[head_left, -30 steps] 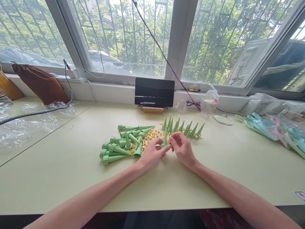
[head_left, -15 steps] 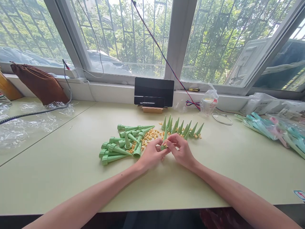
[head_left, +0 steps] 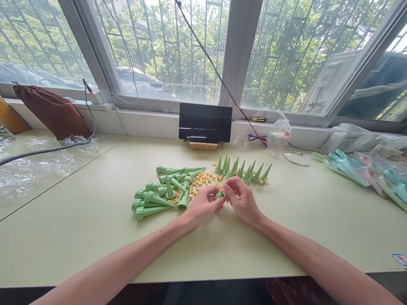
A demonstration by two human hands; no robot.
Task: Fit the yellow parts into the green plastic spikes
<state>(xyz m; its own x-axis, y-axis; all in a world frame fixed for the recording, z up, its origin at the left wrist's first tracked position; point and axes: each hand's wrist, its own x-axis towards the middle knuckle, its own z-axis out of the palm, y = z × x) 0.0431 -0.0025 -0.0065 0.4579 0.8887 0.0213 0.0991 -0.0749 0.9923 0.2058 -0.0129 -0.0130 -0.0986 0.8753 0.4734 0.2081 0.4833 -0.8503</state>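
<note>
My left hand (head_left: pixel 203 204) is closed around a green plastic watering spike (head_left: pixel 219 195), most of which the fingers hide. My right hand (head_left: pixel 243 199) meets it from the right, thumb and forefinger pinching a small yellow valve (head_left: pixel 222 192) against the spike's side. Whether the valve sits inside the spike's hole I cannot tell. Left of my hands lies a pile of green spikes (head_left: pixel 155 198), with one standing upright among them. Loose yellow valves (head_left: pixel 201 179) are heaped between that pile and my hands. Behind my right hand stand several upright spikes (head_left: pixel 249 170) with yellow pieces at their bases.
A black tablet (head_left: pixel 205 120) leans on a stand at the back. A plastic-wrapped cup (head_left: pixel 279 137) and a coiled white cable (head_left: pixel 297 158) are to its right. Bagged coloured pieces (head_left: pixel 359 171) lie far right; a brown pouch (head_left: pixel 54 110) and clear wrapping (head_left: pixel 41 165) lie left.
My right hand has moved slightly left, bringing the yellow valve onto the spike. The held spike stood upright before; now its tip no longer shows above my fingers.
</note>
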